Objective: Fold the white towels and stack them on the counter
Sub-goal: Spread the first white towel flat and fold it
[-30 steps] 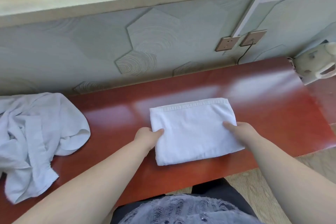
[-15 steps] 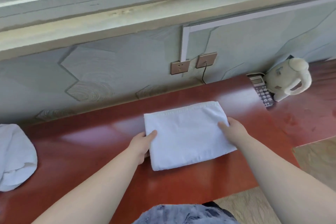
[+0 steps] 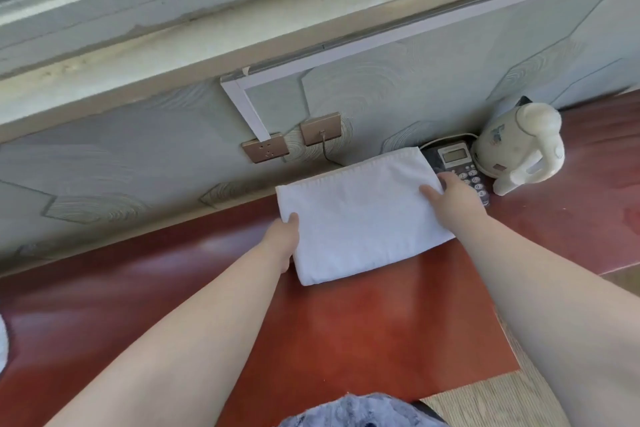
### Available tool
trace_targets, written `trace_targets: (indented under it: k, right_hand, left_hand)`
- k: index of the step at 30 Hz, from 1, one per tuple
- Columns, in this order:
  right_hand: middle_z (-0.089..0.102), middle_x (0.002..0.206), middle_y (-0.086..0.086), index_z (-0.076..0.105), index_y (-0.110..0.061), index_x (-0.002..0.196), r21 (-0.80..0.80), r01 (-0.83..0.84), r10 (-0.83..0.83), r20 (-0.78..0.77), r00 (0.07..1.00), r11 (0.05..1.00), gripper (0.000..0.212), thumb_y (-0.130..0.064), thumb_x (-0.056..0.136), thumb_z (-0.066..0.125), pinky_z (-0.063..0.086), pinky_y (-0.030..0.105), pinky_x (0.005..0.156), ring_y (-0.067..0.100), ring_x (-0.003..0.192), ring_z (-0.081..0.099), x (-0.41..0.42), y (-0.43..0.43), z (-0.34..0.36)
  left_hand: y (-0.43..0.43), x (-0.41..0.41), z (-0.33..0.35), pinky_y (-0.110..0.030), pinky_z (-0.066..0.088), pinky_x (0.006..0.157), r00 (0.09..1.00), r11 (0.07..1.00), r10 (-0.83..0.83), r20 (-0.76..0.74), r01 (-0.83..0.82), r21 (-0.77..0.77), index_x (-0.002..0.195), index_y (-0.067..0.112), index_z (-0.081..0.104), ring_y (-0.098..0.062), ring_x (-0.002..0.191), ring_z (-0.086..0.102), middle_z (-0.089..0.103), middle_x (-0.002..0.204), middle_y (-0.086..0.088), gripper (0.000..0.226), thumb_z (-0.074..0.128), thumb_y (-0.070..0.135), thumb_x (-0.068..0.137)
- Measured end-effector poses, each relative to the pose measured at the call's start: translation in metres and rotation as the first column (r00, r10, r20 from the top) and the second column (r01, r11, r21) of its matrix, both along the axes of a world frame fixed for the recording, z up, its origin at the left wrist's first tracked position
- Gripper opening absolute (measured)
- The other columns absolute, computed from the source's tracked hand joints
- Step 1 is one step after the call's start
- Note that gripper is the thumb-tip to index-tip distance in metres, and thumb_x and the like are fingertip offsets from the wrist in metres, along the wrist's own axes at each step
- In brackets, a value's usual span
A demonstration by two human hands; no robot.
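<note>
One folded white towel sits mid-frame on the glossy red-brown counter. Its long axis runs from lower left to upper right, with the hemmed edge toward the grey-green wall. The left hand and right hand each pinch a short end, thumb on top. The print on the telephone and kettle is unreadable.

The left forearm and right forearm are bare along all that shows of them, smooth and full, and so are the left hand and right hand. At the bottom edge lies a garment of grey-blue fabric, mottled with pale patches and dark specks; just right of it shows a narrow strip of dark cloth.
</note>
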State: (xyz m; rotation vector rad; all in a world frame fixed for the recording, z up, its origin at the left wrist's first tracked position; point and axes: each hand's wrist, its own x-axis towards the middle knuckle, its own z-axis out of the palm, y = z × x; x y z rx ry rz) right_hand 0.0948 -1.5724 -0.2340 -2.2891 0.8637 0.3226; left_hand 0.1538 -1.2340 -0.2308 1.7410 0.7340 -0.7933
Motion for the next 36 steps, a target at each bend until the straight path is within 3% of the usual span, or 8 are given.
trace_targets:
  k: [5, 7, 9, 11, 19, 23, 28, 36]
  right_hand:
    - [0.048, 0.142, 0.021, 0.033, -0.018, 0.154, -0.331, -0.131, 0.143, 0.012, 0.99, 0.934, 0.07, -0.056, 0.098, 0.05, 0.04, 0.052, 0.102, 0.041, 0.126, 0.048, -0.009, 0.014, -0.005]
    - [0.03, 0.159, 0.018, 0.024, -0.023, 0.158, -0.483, -0.298, 0.349, 0.018, 0.937, 0.823, 0.074, -0.059, 0.097, 0.045, 0.028, 0.053, 0.115, 0.039, 0.142, 0.032, -0.009, 0.028, -0.004]
    - [0.013, 0.168, 0.012, 0.016, -0.029, 0.161, -0.495, -0.514, 0.559, -0.066, 0.826, 0.7, 0.075, -0.066, 0.097, 0.027, 0.013, 0.052, 0.125, 0.035, 0.153, 0.013, -0.003, 0.039, -0.006]
    - [0.0, 0.171, 0.006, 0.009, -0.034, 0.162, -0.453, -0.652, 0.674, -0.14, 0.725, 0.607, 0.078, -0.072, 0.094, 0.011, -0.001, 0.05, 0.126, 0.032, 0.156, -0.005, 0.003, 0.041, -0.014]
    - [-0.021, 0.169, -0.003, -0.011, -0.036, 0.161, -0.431, -0.64, 0.627, -0.196, 0.754, 0.636, 0.083, -0.078, 0.092, 0.007, -0.005, 0.054, 0.125, 0.023, 0.155, -0.023, 0.011, 0.033, -0.031]
    - [-0.001, 0.171, 0.007, 0.004, -0.026, 0.163, -0.389, -0.639, 0.601, -0.233, 0.765, 0.663, 0.074, -0.061, 0.101, 0.026, 0.0, 0.048, 0.127, 0.029, 0.157, -0.005, 0.007, 0.055, -0.007]
    - [0.046, 0.152, 0.005, 0.041, -0.02, 0.152, -0.379, -0.62, 0.647, -0.067, 0.759, 0.687, 0.058, -0.045, 0.1, 0.049, 0.038, 0.042, 0.111, 0.029, 0.137, 0.042, 0.007, 0.118, 0.032]
    - [0.055, 0.142, 0.002, 0.043, -0.024, 0.149, -0.443, -0.702, 0.751, -0.092, 0.654, 0.557, 0.058, -0.051, 0.099, 0.045, 0.036, 0.043, 0.11, 0.029, 0.126, 0.052, 0.024, 0.25, 0.079]
  left_hand:
    - [-0.014, -0.005, 0.009, -0.05, 0.037, 0.114, 0.915, 0.795, -0.339, 0.22, 0.154, 0.586, 0.16, 0.012, 0.015, -0.038, 0.14, 0.04, 0.031, 0.157, -0.016, 0.078, 0.047, 0.053, 0.102]
    - [-0.026, -0.016, 0.012, -0.05, 0.018, 0.122, 0.691, 0.578, -0.663, 0.289, 0.227, 0.784, 0.163, 0.018, 0.008, -0.037, 0.152, 0.017, 0.011, 0.166, -0.017, 0.086, 0.047, 0.058, 0.098]
    - [-0.035, -0.025, 0.005, -0.048, -0.006, 0.125, 0.404, 0.325, -0.902, 0.155, 0.395, 0.859, 0.164, 0.025, -0.004, -0.032, 0.156, -0.013, -0.015, 0.17, -0.011, 0.089, 0.03, 0.07, 0.095]
    - [-0.032, -0.026, -0.01, -0.048, -0.015, 0.124, 0.283, 0.153, -0.959, 0.003, 0.508, 0.848, 0.162, 0.027, -0.011, -0.027, 0.152, -0.03, -0.03, 0.167, -0.005, 0.092, 0.013, 0.078, 0.09]
    - [-0.017, -0.009, -0.035, -0.044, -0.016, 0.125, 0.291, 0.166, -0.957, 0.013, 0.508, 0.845, 0.16, 0.026, -0.019, -0.021, 0.15, -0.037, -0.034, 0.165, 0.0, 0.099, 0.017, 0.082, 0.088]
    - [0.001, -0.012, -0.011, -0.04, -0.014, 0.125, 0.302, 0.164, -0.953, -0.023, 0.579, 0.799, 0.163, 0.021, -0.014, -0.02, 0.152, -0.031, -0.032, 0.166, 0.0, 0.094, 0.026, 0.073, 0.094]
    - [0.071, -0.026, 0.037, -0.043, 0.011, 0.128, 0.433, 0.319, -0.893, 0.124, 0.413, 0.853, 0.164, 0.016, 0.015, -0.025, 0.158, 0.004, 0.009, 0.172, -0.006, 0.082, 0.037, 0.061, 0.099]
    - [0.228, -0.06, 0.082, -0.037, 0.041, 0.107, 0.677, 0.43, -0.725, 0.131, 0.294, 0.854, 0.14, 0.021, 0.056, -0.023, 0.13, 0.053, 0.061, 0.138, 0.0, 0.056, 0.045, 0.058, 0.099]
